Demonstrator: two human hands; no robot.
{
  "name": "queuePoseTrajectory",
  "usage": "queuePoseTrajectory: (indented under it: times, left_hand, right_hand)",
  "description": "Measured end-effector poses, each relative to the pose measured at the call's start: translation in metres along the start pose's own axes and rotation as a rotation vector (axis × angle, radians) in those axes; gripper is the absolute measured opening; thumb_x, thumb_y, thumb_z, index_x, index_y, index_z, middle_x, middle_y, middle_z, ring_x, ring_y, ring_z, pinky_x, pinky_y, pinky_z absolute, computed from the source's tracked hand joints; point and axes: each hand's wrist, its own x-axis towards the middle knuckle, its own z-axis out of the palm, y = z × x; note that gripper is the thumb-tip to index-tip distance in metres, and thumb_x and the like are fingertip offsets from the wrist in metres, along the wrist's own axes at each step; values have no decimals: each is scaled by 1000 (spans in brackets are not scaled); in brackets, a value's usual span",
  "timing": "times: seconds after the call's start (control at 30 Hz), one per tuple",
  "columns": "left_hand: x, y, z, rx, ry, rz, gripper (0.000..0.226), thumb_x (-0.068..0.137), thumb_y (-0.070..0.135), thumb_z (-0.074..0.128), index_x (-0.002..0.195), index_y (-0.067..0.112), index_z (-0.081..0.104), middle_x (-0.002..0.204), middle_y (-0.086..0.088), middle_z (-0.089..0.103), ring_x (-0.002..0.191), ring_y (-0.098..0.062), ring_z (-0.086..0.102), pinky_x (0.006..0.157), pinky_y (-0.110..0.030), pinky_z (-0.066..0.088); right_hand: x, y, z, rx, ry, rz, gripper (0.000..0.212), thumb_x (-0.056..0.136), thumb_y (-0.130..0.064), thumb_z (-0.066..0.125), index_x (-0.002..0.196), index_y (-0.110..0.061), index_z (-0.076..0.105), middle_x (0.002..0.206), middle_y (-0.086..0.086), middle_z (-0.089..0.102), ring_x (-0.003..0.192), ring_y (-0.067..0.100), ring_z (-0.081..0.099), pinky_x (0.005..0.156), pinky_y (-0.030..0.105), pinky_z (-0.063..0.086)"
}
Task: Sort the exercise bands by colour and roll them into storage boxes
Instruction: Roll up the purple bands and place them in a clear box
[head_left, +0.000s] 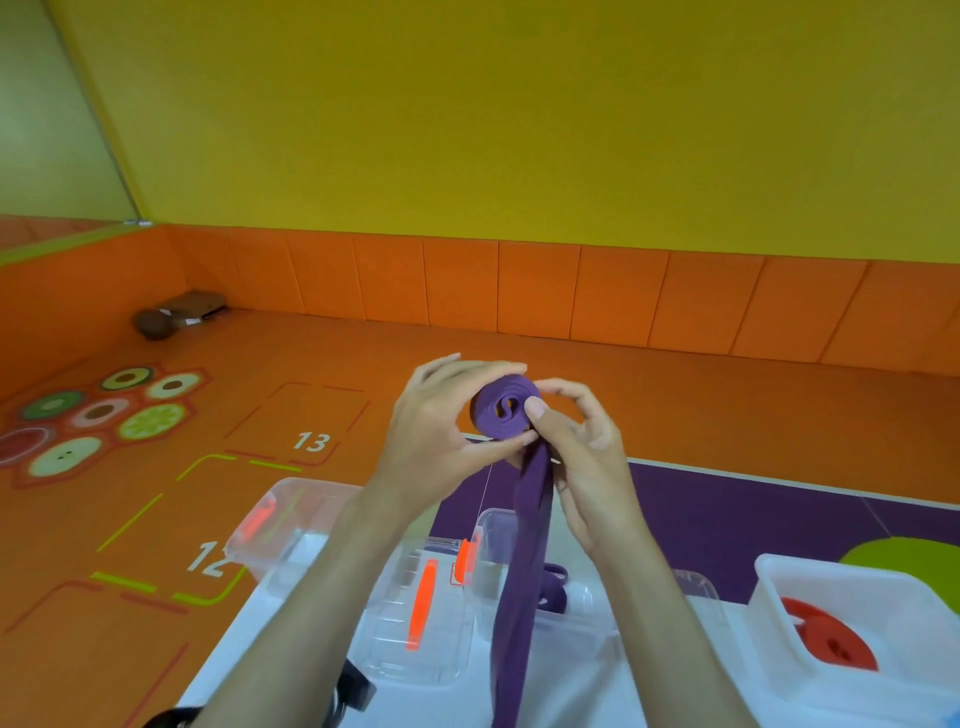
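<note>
Above the near edge of the white table (582, 686), both hands hold the purple band (522, 545) up in the air, in the middle of the view. Its upper end is wound into a flat, tight spiral of several layers with a small gap at the centre, turned so that its face looks towards the camera. From the bottom of the spiral the unrolled rest hangs straight down as a wide, flat, matt strip and runs out of the lower edge of the picture.

The left hand (441, 436) grips the roll from the left: the fingers curve over its top and far side, and the thumb reaches in under its lower edge. The right hand (587, 467) grips it from the right: the thumb presses flat on the face of the spiral, the curled fingers sit behind and beside it, and the loose strip leaves the roll just below this thumb. Both forearms rise from the bottom of the frame and meet at the roll.

Below the hands a clear box (587, 603) with an orange latch stands on the table; a purple loop lies in it, right behind the hanging strip, and I cannot tell whether it belongs to the same band. Left of it lie a clear lid (415, 649) and, farther left, another clear box (280, 525), each with an orange clip. At the far right a white box (779, 587) holds a rolled red band (836, 644).
</note>
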Motion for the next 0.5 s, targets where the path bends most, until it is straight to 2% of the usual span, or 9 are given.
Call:
queuePoseTrajectory:
  times: [0.1, 0.17, 0.23, 0.3, 0.4, 0.5]
  left_hand:
    - [-6, 6, 5, 1, 56, -39, 61, 82, 50, 86, 133, 21, 70, 126, 13, 72, 119, -4, 62, 109, -30, 42]
    - [-10, 9, 2, -137, -68, -129, 73, 78, 46, 90, 142, 22, 64, 133, 15, 69, 123, -3, 61, 107, -26, 46]
    - [-10, 8, -7, -324, -269, -228, 82, 78, 35, 93, 150, 23, 55, 143, 15, 63, 132, -6, 59, 110, -22, 46]
    - [-8, 2, -15, -422, -393, -283, 79, 82, 24, 90, 152, 24, 53, 142, 13, 63, 130, -9, 62, 109, -23, 49]
    - [-3, -2, -20, -431, -338, -285, 71, 76, 14, 93, 140, 24, 63, 129, 10, 72, 113, -11, 72, 99, -28, 58]
    - [1, 4, -21, -357, -200, -178, 69, 72, 20, 96, 135, 20, 67, 127, 11, 72, 108, -8, 73, 93, -23, 59]
  right_hand:
    - [-3, 9, 3, 16, 41, -18, 18, 87, -23, 76, 104, -16, 72, 97, 36, 71, 79, 37, 66, 68, 42, 64]
    - [-1, 9, -3, -32, 75, -61, 14, 86, -21, 77, 97, -14, 74, 90, 34, 73, 73, 36, 69, 66, 43, 63]
    - [2, 7, -11, -83, 77, -94, 12, 89, -16, 76, 98, -8, 73, 88, 28, 76, 70, 38, 73, 65, 41, 63]
    - [2, 4, -16, -114, 60, -98, 12, 91, -10, 74, 100, -2, 72, 87, 26, 77, 69, 37, 75, 64, 39, 63]
    - [4, 0, -15, -122, 9, -69, 16, 92, -7, 72, 104, 4, 72, 90, 22, 78, 72, 31, 76, 63, 38, 64]
    - [6, -5, -7, -47, -24, -55, 24, 97, -11, 67, 116, 2, 72, 103, 17, 78, 86, 27, 76, 68, 37, 65]
